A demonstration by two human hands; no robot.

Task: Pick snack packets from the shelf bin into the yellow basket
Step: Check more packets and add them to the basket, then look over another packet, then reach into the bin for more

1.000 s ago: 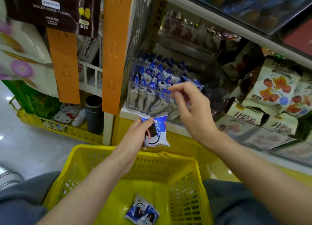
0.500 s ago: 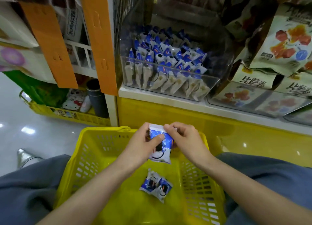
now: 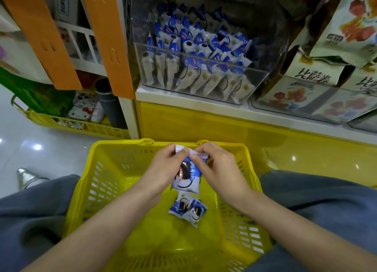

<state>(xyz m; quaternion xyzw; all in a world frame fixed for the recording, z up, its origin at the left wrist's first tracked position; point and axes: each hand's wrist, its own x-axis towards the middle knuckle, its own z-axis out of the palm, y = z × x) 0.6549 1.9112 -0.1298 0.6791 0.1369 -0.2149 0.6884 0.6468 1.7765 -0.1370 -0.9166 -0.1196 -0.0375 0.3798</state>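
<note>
Head view: our left hand (image 3: pixel 163 166), right hand (image 3: pixel 221 167) pinch packet (image 3: pixel 186 178) top seam by basket (image 3: pixel 126 144) far edge; light, slick, crushable

Bright, even overhead store light; wide-angle view.
Lamp glare spots the glossy floor (image 3: pixel 37 147) at 9 o'clock and the yellow shelf base (image 3: pixel 293 158) at 3. Straight edges bow toward the corners. The back of the bin (image 3: pixel 204 83) at 12 is dim and slightly soft.
</note>
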